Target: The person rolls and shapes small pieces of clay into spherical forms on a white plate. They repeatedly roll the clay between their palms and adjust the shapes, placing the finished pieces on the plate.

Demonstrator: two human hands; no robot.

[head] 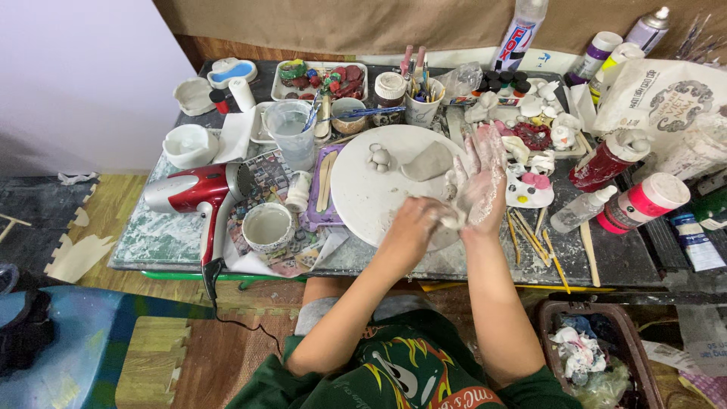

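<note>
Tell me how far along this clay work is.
Done: small shaped clay pieces and a flattened clay slab lie on the round white board. In hand: left hand presses a clay lump against the clay-coated right hand. Left: the pieces lie unjoined.

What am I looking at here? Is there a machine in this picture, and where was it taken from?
There is no machine: a person works with two bare hands, and the one picture comes from a camera worn on their head, looking down. The left hand and the right hand, both smeared with pale clay, meet over the edge of a round white board and seem to press a small lump of clay between them. On the board lie a flat grey clay slab and a few small clay balls. Around it, the cluttered table holds a red hair dryer, a white cup, red bottles, wooden sticks and pots of paint.
</note>
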